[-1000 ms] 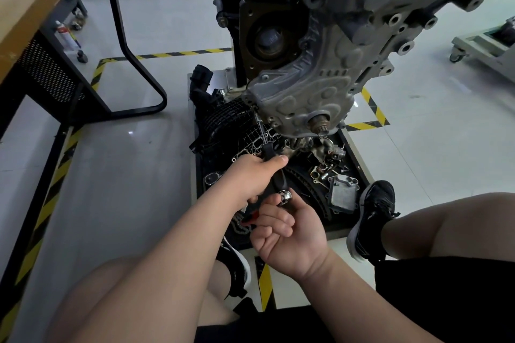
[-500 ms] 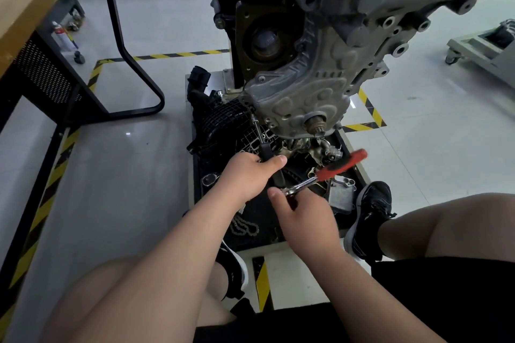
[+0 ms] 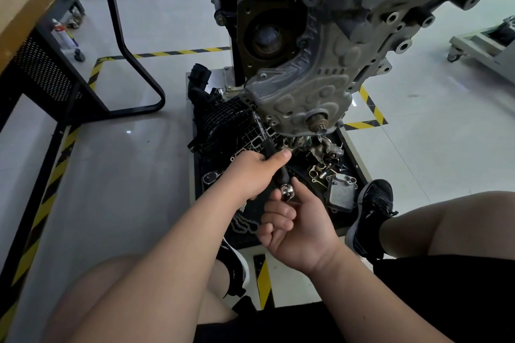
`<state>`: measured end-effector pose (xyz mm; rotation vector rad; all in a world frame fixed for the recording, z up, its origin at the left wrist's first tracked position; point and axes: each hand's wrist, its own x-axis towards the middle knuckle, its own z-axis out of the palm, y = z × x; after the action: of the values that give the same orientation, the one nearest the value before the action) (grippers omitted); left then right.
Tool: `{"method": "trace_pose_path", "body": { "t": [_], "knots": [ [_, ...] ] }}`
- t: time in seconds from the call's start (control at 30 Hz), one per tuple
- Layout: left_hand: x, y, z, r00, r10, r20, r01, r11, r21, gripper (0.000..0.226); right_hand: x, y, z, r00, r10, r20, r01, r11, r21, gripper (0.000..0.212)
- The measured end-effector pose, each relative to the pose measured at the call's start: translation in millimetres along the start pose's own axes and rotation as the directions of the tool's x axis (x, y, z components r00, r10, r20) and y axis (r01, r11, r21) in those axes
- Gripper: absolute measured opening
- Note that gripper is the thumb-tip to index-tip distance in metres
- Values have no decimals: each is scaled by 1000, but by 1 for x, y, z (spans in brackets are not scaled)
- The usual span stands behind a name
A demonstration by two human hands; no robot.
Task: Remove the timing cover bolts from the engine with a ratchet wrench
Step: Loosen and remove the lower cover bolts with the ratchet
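The grey timing cover (image 3: 303, 92) hangs on the engine (image 3: 362, 8) above a black tray. A long black extension bar (image 3: 264, 136) runs from the cover's lower left edge down to the chrome ratchet head (image 3: 287, 191). My left hand (image 3: 250, 172) is closed around the bar's lower part. My right hand (image 3: 298, 228) is palm up under the ratchet head, fingers curled around the wrench. The red handle is hidden in that hand. The bolt at the bar's tip is too small to make out.
The black tray (image 3: 351, 153) on the floor holds loose metal parts (image 3: 331, 172), a chain (image 3: 245, 225) and a black intake manifold (image 3: 223, 122). My shoes (image 3: 370, 214) rest beside it. A black-framed bench (image 3: 36, 64) stands at the left. A wheeled cart (image 3: 485, 44) is far right.
The red ratchet handle, which pointed up to the right half a second ago, has swung back down into my right palm. My left hand has stayed on the extension bar.
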<state>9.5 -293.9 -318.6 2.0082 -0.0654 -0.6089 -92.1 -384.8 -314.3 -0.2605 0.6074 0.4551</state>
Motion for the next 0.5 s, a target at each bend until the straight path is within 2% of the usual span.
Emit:
{"method": "trace_pose_path", "body": {
  "t": [0.1,0.37,0.43,0.5],
  "knots": [
    [1,-2,0,1000,-3,-3,3,1000,-19,52,1,5,2,995,44,91,-56,989,136,48],
    [2,-4,-1,999,2,-44,-1,1000,28,49,1,5,6,995,58,81,-64,994,84,46],
    [2,-4,-1,999,-4,-52,5,999,33,49,0,6,7,998,45,39,-47,998,41,50],
    [2,-4,-2,997,-4,-73,7,999,45,48,2,7,7,997,-18,-76,11,996,-88,52]
  ]
}}
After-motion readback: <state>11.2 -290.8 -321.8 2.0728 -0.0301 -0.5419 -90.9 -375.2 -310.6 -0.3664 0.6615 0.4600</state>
